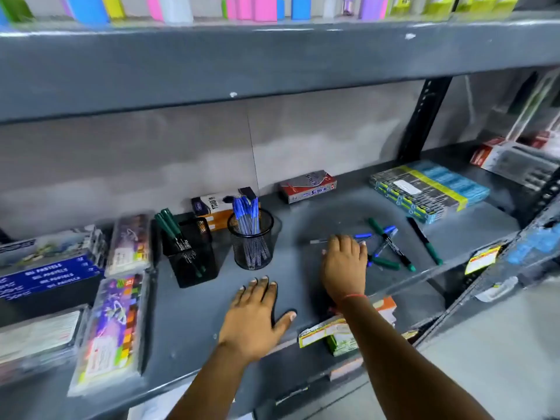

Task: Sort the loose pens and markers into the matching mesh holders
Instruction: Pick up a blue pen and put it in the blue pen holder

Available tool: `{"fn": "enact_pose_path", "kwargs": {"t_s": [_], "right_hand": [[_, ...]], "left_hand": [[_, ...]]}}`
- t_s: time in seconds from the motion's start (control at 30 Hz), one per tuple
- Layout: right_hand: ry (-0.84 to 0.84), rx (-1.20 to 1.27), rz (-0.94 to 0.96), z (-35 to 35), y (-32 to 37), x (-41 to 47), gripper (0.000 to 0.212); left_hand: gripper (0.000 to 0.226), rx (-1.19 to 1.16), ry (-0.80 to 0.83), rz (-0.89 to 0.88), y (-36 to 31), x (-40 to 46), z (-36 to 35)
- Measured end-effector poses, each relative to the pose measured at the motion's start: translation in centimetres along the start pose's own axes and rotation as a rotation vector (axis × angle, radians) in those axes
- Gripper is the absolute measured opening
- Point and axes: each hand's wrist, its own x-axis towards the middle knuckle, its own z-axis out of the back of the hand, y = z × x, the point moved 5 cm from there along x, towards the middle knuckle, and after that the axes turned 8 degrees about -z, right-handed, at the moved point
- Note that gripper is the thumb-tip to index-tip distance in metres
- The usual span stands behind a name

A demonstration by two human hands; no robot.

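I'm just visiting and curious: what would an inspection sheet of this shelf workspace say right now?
Surface: grey metal shelf, scuffed.
Job's things: round mesh holder of blue pens; square mesh holder with green markers; loose pens and markers scattered at right, one green marker lying apart.
Clutter: pastel boxes at left, pen cartons at back, stacked packs at right.
Grippers: left hand flat on the shelf, empty; right hand over the loose pile, grasp hidden.
Cables: nothing seen.
Surroundings: upper shelf with blurred colourful items.
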Motion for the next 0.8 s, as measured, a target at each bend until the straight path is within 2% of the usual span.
{"fn": "enact_pose_path", "kwargs": {"t_s": [0.1,0.3,0.43,0.57,0.7,0.8], "right_hand": [[-0.037,-0.024,-0.021,0.5,0.2,2.2,0.028],[0.230,-0.131,-0.060,0.2,-0.5,6.5,0.034],[0.363,-0.131,-0.069,-0.3,0.0,6.9,0.037],[0.416,-0.057,-0.002,-0.6,1.8,6.5,0.037],[0.468,-0.019,0.062,-0.8,3.8,5.6,0.035],[0.483,0.008,0.094,-0.7,5.3,4.8,0.036]], "left_hand": [[0.094,-0.004,-0.051,-0.013,0.0,-0.1,0.1],[0.084,-0.016,-0.077,0.000,0.4,-0.1,-0.1],[0.095,-0.004,-0.108,-0.012,0.1,-0.3,0.2],[0.114,-0.015,-0.117,-0.015,0.1,-0.5,0.4],[0.094,-0.020,-0.124,0.000,0.0,-1.0,0.7],[0.094,-0.029,-0.124,0.015,0.3,-2.1,0.9]]}}
